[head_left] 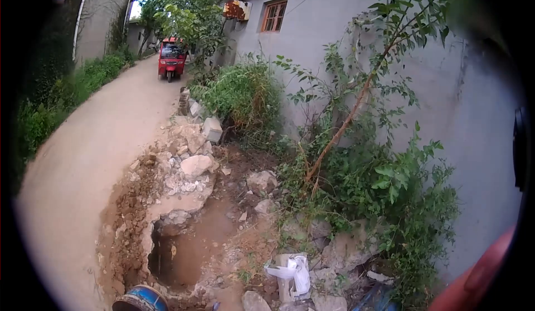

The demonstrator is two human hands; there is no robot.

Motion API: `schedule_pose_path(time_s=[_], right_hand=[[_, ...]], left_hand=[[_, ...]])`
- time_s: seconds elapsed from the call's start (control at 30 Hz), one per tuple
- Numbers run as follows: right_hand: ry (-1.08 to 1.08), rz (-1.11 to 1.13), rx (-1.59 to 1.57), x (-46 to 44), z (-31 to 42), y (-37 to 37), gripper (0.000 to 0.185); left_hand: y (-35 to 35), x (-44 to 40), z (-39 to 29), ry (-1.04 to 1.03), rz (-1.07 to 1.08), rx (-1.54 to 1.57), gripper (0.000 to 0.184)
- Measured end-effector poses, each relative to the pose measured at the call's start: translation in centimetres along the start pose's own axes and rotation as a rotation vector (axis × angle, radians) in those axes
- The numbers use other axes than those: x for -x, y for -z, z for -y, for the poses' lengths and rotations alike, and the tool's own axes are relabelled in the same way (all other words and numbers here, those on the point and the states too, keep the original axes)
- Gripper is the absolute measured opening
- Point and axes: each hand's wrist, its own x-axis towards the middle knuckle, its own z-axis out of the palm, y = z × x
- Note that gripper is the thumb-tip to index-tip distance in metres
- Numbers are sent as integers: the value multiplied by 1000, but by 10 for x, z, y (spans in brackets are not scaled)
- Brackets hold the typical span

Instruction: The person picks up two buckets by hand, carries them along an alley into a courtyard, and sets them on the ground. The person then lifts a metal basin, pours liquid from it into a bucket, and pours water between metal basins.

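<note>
At the lower right edge, very close to the camera, a blurred part of my right hand (478, 277) shows. It looks like a finger or two, and whether anything is held is hidden. My left hand is out of view. Below me a dug pit (184, 255) with muddy brown bottom opens in the ground, with broken concrete along its edge. A blue round container (140, 300), perhaps a bucket, stands at its near left rim. To the right, a white plastic bag (300, 275) lies on a block among stones.
Rubble and a pale rock (196, 166) border the dirt road (106, 144) on the left. A red three-wheeler (171, 60) stands up the road. A leaning tree (351, 119) and shrubs (239, 96) grow along the grey wall (479, 144).
</note>
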Motion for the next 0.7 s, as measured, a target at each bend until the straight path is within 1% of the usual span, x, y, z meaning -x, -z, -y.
schedule_pose_path(time_s=[0.07,0.1,0.13,0.17,0.2,0.23,0.27,0.3,0.33,0.37,0.4,0.43,0.47,0.5,0.53,0.57,0.6,0.63,0.67,0.7], right_hand=[[24,17,65,-10,-8,-1,5],[48,33,92,-16,-11,-4,5],[65,28,102,-15,-10,-8,5],[77,17,110,-13,-8,-11,5],[84,10,120,-11,-3,-15,5],[80,7,119,-11,2,-21,5],[79,7,116,-12,6,-26,5],[88,9,113,-12,10,-30,5],[106,5,108,-12,14,-33,5],[123,-5,105,-12,18,-34,5],[139,-20,107,-13,21,-36,5],[134,-33,107,-16,24,-37,5],[110,-33,114,-18,24,-35,5],[82,-62,125,-18,17,-38,5],[49,-61,159,-18,10,-48,5],[172,-350,-46,-15,-3,-78,14],[117,-216,48,-6,-22,-87,24],[-74,-103,43,5,-33,-100,21],[-227,56,77,17,-45,-111,20],[-329,157,43,38,-62,-124,20]], left_hand=[[16,28,27,100,-159,-163,42],[74,-52,67,215,-373,288,20],[14,3,43,210,-235,90,19],[69,-41,58,248,-218,122,17],[57,-36,58,247,-407,116,18],[61,-35,59,220,-282,40,18],[71,-42,64,217,-288,6,17],[58,-30,60,262,-301,-27,19],[55,-32,63,275,-385,-35,21],[59,-31,64,281,-310,3,22],[46,-20,59,303,-321,27,23],[70,-34,66,319,-282,5,21],[59,-19,64,278,-327,-54,20],[63,-11,65,292,-422,-58,20],[54,-19,66,291,-490,-37,20],[50,-18,65,282,-489,-12,20],[50,-13,64,292,-471,-22,19],[52,-8,67,305,-454,-31,18],[56,-8,72,303,-461,-8,18],[59,-11,76,261,-436,-15,18]])
